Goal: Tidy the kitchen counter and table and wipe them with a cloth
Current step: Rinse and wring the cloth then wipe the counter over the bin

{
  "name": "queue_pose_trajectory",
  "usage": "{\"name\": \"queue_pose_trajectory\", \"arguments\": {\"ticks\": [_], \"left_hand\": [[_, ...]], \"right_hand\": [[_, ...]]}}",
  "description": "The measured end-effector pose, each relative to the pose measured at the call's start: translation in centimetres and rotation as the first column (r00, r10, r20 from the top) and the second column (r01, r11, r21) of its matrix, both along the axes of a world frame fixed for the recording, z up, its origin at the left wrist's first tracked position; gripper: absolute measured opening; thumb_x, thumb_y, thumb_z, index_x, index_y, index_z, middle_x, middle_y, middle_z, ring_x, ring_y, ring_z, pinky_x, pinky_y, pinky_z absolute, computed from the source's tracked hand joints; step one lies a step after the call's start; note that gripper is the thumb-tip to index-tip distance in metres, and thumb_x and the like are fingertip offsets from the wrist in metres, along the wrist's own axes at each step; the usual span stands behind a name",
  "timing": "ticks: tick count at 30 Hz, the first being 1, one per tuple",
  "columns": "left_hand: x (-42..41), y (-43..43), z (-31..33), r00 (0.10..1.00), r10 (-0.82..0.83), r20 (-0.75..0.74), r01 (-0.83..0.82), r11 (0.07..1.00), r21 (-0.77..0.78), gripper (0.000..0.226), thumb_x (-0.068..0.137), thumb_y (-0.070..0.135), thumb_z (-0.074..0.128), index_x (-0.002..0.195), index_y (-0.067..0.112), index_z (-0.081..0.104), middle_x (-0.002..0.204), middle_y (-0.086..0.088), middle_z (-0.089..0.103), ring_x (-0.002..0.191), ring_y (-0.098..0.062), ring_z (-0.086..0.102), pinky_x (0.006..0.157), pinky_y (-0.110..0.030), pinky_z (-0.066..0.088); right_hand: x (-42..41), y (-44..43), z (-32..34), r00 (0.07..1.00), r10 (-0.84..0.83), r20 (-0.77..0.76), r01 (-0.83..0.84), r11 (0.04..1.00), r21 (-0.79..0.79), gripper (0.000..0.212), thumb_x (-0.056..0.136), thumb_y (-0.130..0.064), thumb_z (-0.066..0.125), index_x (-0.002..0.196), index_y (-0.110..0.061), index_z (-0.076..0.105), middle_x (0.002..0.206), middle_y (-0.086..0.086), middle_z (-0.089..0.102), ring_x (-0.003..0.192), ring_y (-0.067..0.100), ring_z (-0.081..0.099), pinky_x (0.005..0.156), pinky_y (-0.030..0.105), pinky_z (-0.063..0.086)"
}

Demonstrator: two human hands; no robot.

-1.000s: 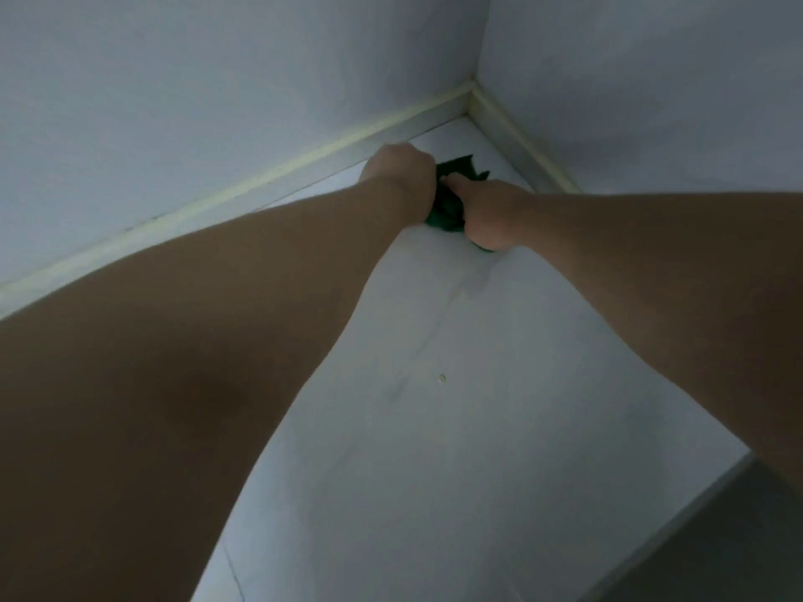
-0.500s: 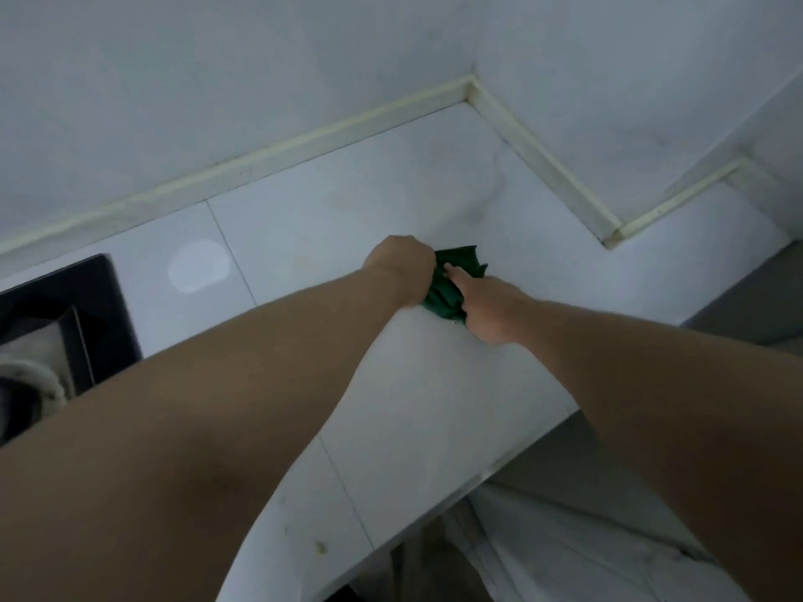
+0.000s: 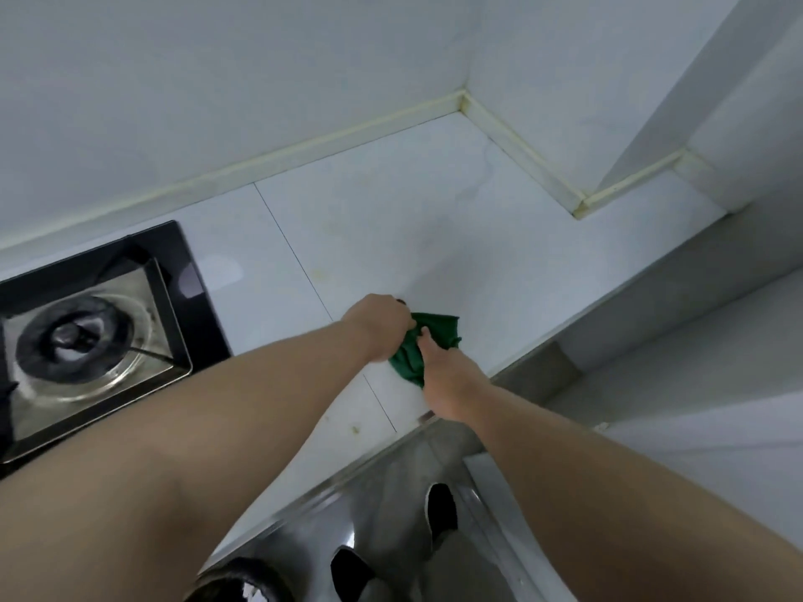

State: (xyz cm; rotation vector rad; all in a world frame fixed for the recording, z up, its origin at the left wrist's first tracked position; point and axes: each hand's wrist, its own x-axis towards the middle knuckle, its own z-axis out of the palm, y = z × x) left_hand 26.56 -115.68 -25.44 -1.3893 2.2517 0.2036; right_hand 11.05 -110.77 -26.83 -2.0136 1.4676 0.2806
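A crumpled green cloth [image 3: 428, 343] lies on the white tiled counter [image 3: 391, 236], close to its front edge. My left hand [image 3: 378, 325] grips the cloth's left side with curled fingers. My right hand [image 3: 443, 380] holds the cloth's near side, thumb on top of it. Both hands are side by side, with most of the cloth bunched between them. Small yellowish specks dot the counter, one near the front edge [image 3: 355, 429].
A black gas hob with a steel burner tray [image 3: 87, 323] sits at the left. The walls meet in a corner [image 3: 462, 97] behind, with a stepped ledge at right. Below the counter edge are the floor and my dark shoes [image 3: 439, 506].
Both hands have dragged the cloth from the back corner toward the counter's front edge. The view has dropped, bringing the hob and floor into sight.
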Motion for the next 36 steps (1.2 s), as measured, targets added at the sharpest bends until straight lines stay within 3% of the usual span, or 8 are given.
{"name": "queue_pose_trajectory", "arguments": {"ticks": [4,9,11,13,16,20,25,36], "left_hand": [[0.3,2.3,0.3,0.993,0.106,-0.052,-0.106,0.994,0.017,0.023,0.101,0.013,0.043,0.113,0.018,0.062,0.089,0.002,0.053,0.078,-0.019,0.048,0.07,-0.03,0.044],[-0.2,4.1,1.2,0.96,0.266,-0.09,-0.258,0.962,0.091,0.025,0.104,0.02,0.04,0.113,0.016,0.063,0.102,-0.001,0.062,0.081,-0.019,0.053,0.074,-0.03,0.045],[-0.5,4.1,2.3,0.921,0.368,-0.127,-0.348,0.925,0.151,0.029,0.1,0.015,0.044,0.118,0.019,0.066,0.106,0.0,0.064,0.088,-0.018,0.057,0.079,-0.031,0.05],[-1.1,4.1,3.9,0.878,0.439,-0.193,-0.414,0.897,0.156,0.039,0.094,0.006,0.046,0.121,0.025,0.068,0.111,0.0,0.066,0.095,-0.02,0.059,0.079,-0.029,0.05],[-2.4,4.3,6.6,0.804,0.485,-0.343,-0.498,0.865,0.056,0.052,0.092,0.004,0.044,0.133,0.03,0.061,0.128,-0.002,0.061,0.112,-0.025,0.057,0.086,-0.029,0.045],[-3.8,5.5,9.6,0.677,0.505,-0.536,-0.617,0.786,-0.04,0.054,0.093,0.005,0.038,0.136,0.031,0.057,0.138,0.002,0.058,0.124,-0.022,0.054,0.102,-0.036,0.045],[-4.0,8.3,11.2,0.486,0.454,-0.747,-0.747,0.66,-0.085,0.045,0.092,0.007,0.045,0.131,0.023,0.062,0.128,0.003,0.066,0.118,-0.019,0.059,0.1,-0.025,0.043],[-4.0,18.5,14.3,0.353,0.304,-0.885,-0.76,0.645,-0.081,0.038,0.089,0.001,0.053,0.117,0.019,0.072,0.119,0.007,0.07,0.11,-0.008,0.061,0.092,-0.011,0.038]], "right_hand": [[0.0,1.9,0.5,1.0,0.023,0.022,-0.023,0.999,0.037,0.083,0.095,-0.012,0.053,0.159,-0.021,0.002,0.13,0.016,0.05,0.102,0.028,0.054,0.088,0.041,0.048],[-0.3,2.9,1.1,0.996,0.075,0.042,-0.076,0.996,0.034,0.081,0.096,-0.016,0.054,0.159,-0.016,0.002,0.125,0.016,0.053,0.105,0.03,0.055,0.091,0.041,0.048],[-0.5,2.8,1.6,0.994,0.036,0.101,-0.043,0.997,0.059,0.065,0.095,-0.012,0.051,0.153,-0.013,0.021,0.12,0.014,0.056,0.104,0.03,0.057,0.09,0.039,0.049],[-1.0,2.8,2.5,0.984,-0.016,0.177,0.007,0.999,0.048,0.038,0.093,-0.009,0.049,0.129,-0.012,0.039,0.104,0.011,0.059,0.093,0.029,0.059,0.081,0.041,0.052],[-2.0,2.6,4.5,0.945,-0.087,0.314,0.098,0.995,-0.02,0.034,0.094,-0.008,0.047,0.128,-0.012,0.042,0.1,0.008,0.06,0.089,0.027,0.059,0.072,0.035,0.047],[-3.6,2.9,7.7,0.883,-0.104,0.459,0.163,0.982,-0.092,0.038,0.095,-0.01,0.042,0.132,-0.017,0.042,0.092,-0.001,0.057,0.087,0.025,0.061,0.07,0.034,0.047],[-4.5,6.0,11.5,0.78,-0.136,0.611,0.221,0.973,-0.064,0.049,0.098,-0.009,0.04,0.144,-0.025,0.038,0.095,-0.004,0.057,0.093,0.024,0.06,0.082,0.037,0.052],[-3.0,16.6,13.5,0.637,-0.252,0.728,0.354,0.935,0.013,0.052,0.101,-0.012,0.044,0.148,-0.033,0.032,0.104,-0.01,0.059,0.091,0.012,0.059,0.079,0.03,0.049]]}}
